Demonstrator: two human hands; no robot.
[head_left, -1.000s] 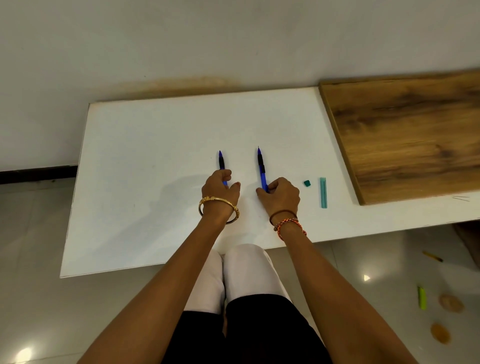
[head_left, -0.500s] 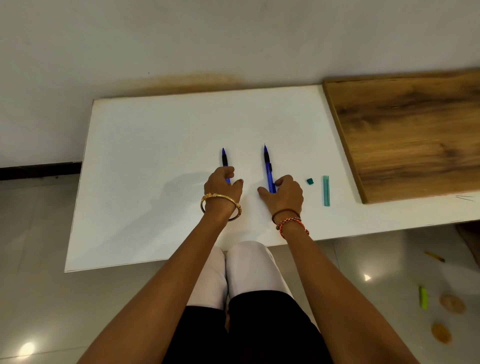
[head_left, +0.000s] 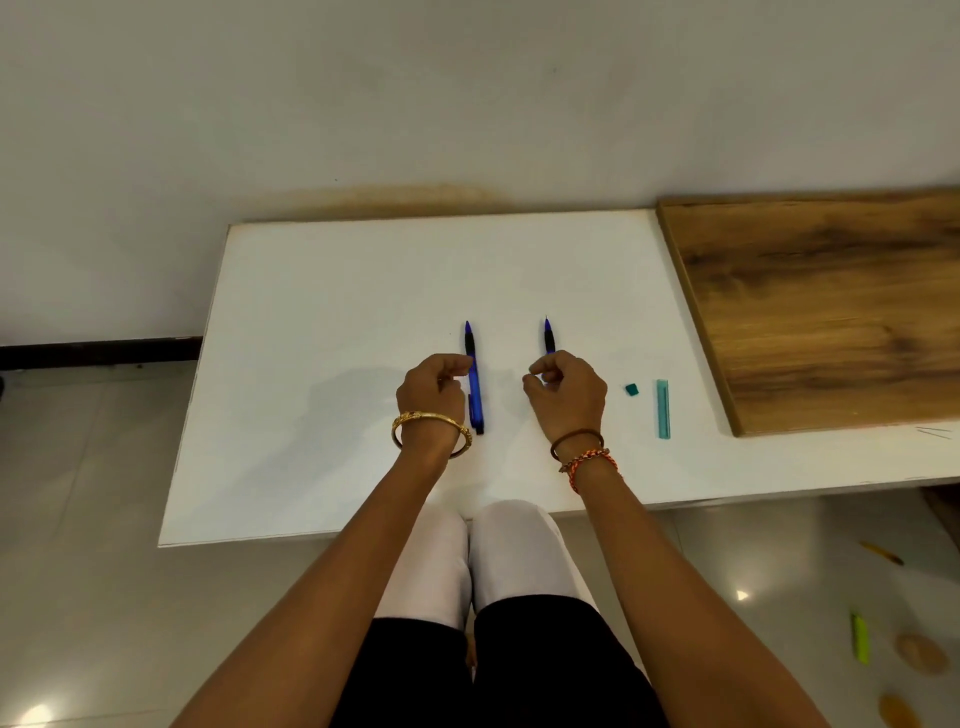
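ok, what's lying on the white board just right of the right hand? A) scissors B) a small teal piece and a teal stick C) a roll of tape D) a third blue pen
B: a small teal piece and a teal stick lie apart from each other on the white board, right of the right hand.

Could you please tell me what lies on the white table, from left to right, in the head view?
left blue pen → right blue pen → small teal block → teal stick → wooden board
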